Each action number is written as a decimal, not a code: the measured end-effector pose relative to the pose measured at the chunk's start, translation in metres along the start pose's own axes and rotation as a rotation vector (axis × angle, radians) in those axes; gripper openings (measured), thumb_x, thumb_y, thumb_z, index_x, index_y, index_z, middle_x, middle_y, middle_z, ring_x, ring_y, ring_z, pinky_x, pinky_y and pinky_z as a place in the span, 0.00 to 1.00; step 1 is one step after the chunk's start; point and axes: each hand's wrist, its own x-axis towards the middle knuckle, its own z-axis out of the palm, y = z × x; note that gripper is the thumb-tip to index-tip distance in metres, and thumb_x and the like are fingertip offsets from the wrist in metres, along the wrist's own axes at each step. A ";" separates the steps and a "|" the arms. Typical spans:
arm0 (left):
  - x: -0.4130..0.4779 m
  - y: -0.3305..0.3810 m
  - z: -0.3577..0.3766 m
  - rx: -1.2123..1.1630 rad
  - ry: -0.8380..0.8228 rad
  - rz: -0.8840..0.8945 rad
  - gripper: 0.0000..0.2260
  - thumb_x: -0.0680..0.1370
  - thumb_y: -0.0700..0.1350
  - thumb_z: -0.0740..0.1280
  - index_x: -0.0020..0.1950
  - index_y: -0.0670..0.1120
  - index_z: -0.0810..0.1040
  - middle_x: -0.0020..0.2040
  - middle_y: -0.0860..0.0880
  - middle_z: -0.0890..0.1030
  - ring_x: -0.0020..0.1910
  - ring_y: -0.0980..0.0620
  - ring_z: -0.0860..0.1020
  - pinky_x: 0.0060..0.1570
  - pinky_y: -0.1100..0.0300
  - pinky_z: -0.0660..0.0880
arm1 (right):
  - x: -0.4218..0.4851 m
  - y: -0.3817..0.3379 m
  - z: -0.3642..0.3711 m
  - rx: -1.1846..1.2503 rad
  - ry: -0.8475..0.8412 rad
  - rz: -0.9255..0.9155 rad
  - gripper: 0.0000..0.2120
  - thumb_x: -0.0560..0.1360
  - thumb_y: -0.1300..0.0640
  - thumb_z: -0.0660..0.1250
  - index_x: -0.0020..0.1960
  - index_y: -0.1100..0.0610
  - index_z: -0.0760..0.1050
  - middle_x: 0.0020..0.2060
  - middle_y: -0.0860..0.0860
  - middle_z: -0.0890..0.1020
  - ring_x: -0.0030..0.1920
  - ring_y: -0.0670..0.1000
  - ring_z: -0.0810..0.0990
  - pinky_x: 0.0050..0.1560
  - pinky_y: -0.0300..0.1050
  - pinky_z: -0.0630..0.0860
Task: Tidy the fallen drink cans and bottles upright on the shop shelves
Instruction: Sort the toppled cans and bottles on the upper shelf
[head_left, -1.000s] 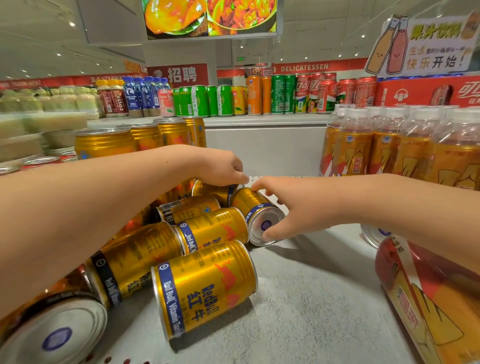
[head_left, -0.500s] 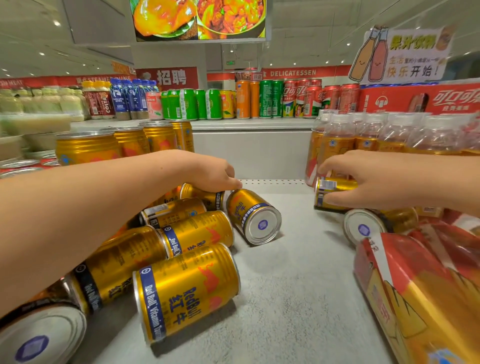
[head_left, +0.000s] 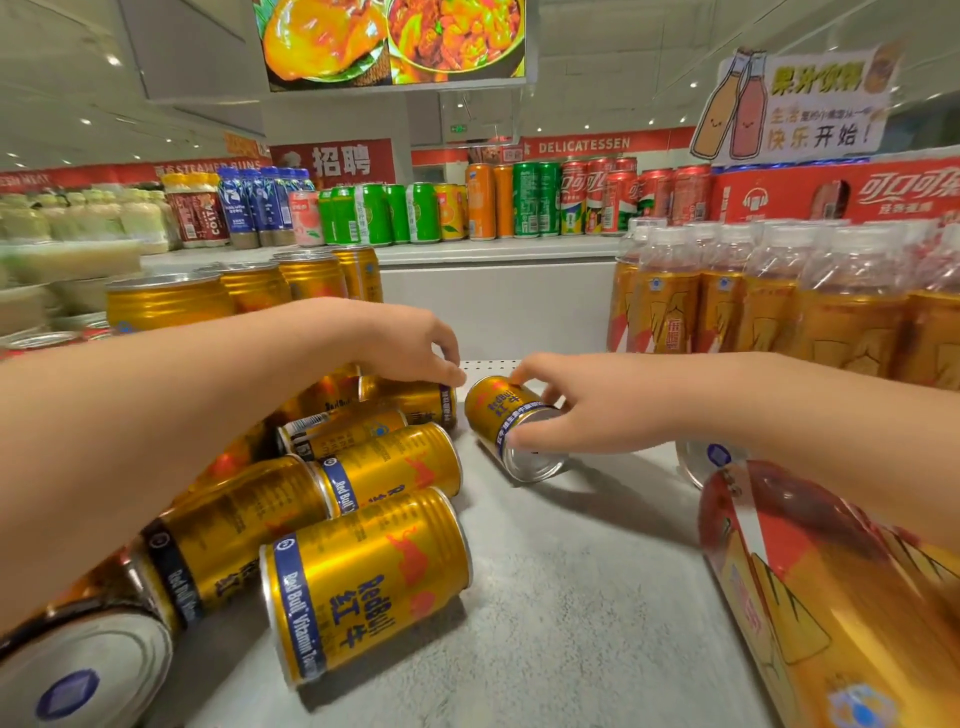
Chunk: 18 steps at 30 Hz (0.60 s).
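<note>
Tidying barely begun: toppled gold metal can (head_left: 498, 410) is clasped by right hand (head_left: 582, 410); left hand (head_left: 405, 345) grip cannot be told; heap of cans (head_left: 363, 582) lies fallen.

Gold Red Bull cans (head_left: 363, 582) lie heaped sideways on the grey shelf (head_left: 571, 639); a lone can (head_left: 496, 410) lies apart; a bottle pack (head_left: 831, 613) lies toppled.

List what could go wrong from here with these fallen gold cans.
1. The right hand grips the lone fallen can near its end, so the can may slip free and roll along the shelf.
2. The left hand reaches over the heap of fallen cans, and the forearm could nudge them and set them rolling.
3. The fallen bottle lies under the right forearm and might get bumped.
</note>
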 end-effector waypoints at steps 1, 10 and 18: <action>0.002 0.002 0.003 0.012 0.032 -0.015 0.20 0.80 0.66 0.62 0.66 0.57 0.77 0.61 0.51 0.79 0.56 0.48 0.78 0.57 0.52 0.78 | 0.004 -0.003 0.002 0.011 0.008 -0.007 0.33 0.74 0.34 0.66 0.74 0.43 0.62 0.62 0.47 0.78 0.55 0.49 0.78 0.56 0.44 0.76; 0.018 0.003 0.020 0.339 0.238 -0.157 0.17 0.84 0.60 0.56 0.54 0.50 0.76 0.43 0.49 0.77 0.44 0.45 0.76 0.40 0.53 0.75 | 0.008 -0.005 0.010 0.095 0.145 -0.059 0.26 0.72 0.38 0.71 0.67 0.41 0.68 0.58 0.42 0.79 0.52 0.44 0.80 0.47 0.39 0.77; 0.011 -0.011 0.008 0.313 0.120 -0.074 0.15 0.82 0.55 0.61 0.64 0.52 0.78 0.52 0.49 0.80 0.49 0.47 0.78 0.45 0.55 0.76 | 0.011 -0.020 0.008 0.354 0.188 -0.134 0.18 0.74 0.47 0.73 0.62 0.46 0.74 0.53 0.42 0.81 0.52 0.40 0.81 0.54 0.41 0.80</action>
